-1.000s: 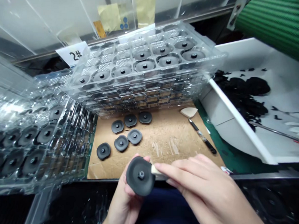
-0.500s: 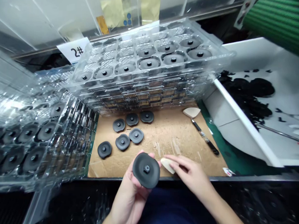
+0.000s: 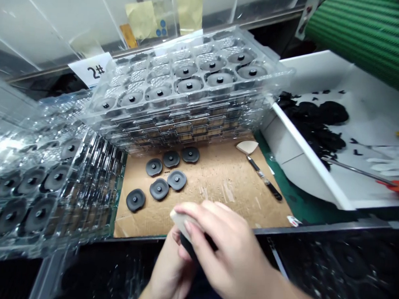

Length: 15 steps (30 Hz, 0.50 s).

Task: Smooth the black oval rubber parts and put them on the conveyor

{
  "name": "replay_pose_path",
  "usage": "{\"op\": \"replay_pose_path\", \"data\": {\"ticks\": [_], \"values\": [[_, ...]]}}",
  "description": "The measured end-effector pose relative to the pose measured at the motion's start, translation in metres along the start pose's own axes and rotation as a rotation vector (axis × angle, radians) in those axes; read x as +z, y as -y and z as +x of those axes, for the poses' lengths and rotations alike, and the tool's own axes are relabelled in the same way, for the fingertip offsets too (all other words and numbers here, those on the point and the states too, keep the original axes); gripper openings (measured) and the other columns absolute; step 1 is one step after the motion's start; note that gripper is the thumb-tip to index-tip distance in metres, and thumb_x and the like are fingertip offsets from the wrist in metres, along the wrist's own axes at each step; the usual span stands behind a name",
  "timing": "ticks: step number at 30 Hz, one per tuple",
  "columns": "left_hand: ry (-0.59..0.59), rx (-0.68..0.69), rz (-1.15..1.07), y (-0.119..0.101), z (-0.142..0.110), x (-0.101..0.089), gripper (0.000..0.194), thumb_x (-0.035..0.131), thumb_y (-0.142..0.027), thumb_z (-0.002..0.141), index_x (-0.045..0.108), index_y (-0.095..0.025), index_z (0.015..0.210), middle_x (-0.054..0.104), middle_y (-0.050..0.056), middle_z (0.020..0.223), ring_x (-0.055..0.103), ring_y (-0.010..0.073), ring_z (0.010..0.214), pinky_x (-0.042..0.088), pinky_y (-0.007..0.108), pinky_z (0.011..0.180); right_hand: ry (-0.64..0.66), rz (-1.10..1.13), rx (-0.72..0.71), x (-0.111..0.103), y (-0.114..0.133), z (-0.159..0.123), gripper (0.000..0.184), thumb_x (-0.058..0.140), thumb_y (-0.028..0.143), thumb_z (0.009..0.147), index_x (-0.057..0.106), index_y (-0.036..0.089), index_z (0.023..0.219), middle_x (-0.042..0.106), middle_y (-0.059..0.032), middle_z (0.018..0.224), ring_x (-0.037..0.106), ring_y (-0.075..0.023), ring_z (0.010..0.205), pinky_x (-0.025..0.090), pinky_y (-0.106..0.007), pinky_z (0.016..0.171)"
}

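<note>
Right hand [image 3: 226, 243] had brought the cream wedge pad [image 3: 183, 219], gripped in its fingers, back against the dark disc [image 3: 185, 245] my left hand [image 3: 172, 265] grasped, by the cardboard's [image 3: 215, 168] near edge. Contact resumed, I judged; pressure I couldn't tell.

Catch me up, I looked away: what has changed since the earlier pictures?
The right hand has moved its cream wedge-shaped pad leftward over the dark grey round disc, whose face has turned out of view. Nothing was let go; the left hand still holds the disc. Six dark grey round parts, the slim black knife and the spare cream wedge stayed put.
</note>
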<state>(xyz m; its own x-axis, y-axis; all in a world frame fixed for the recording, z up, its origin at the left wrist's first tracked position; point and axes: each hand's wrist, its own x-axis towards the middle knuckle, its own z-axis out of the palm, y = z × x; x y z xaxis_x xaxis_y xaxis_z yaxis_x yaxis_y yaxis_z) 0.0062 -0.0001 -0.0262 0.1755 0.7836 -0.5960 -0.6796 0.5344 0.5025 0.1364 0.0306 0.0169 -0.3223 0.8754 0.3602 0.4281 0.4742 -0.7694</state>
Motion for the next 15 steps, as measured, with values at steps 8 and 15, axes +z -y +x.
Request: {"op": "replay_pose_path", "data": {"ticks": [8, 15], "values": [[0.108, -0.098, -0.058, -0.006, -0.003, -0.008, 0.05, 0.078, -0.022, 0.06, 0.065, -0.029, 0.108, 0.069, 0.004, 0.111, 0.061, 0.0197, 0.104, 0.043, 0.028, 0.094, 0.07, -0.171, 0.007, -0.028, 0.002, -0.016, 0.027, 0.039, 0.014, 0.09, 0.064, 0.019, 0.094, 0.066, -0.0012, 0.071, 0.057, -0.0137, 0.06, 0.045, -0.026, 0.058], [0.229, -0.15, -0.067, -0.004, -0.007, 0.003, 0.033, 0.079, -0.024, 0.059, 0.072, -0.024, 0.092, 0.074, -0.002, 0.094, 0.066, 0.0161, 0.091, 0.049, 0.022, 0.085, 0.234, -0.028, -0.19, -0.03, -0.019, 0.016, 0.03, 0.038, 0.015, 0.091, 0.067, 0.021, 0.094, 0.061, -0.0017, 0.071, 0.053, -0.0143, 0.068, 0.044, -0.026, 0.063]]}}
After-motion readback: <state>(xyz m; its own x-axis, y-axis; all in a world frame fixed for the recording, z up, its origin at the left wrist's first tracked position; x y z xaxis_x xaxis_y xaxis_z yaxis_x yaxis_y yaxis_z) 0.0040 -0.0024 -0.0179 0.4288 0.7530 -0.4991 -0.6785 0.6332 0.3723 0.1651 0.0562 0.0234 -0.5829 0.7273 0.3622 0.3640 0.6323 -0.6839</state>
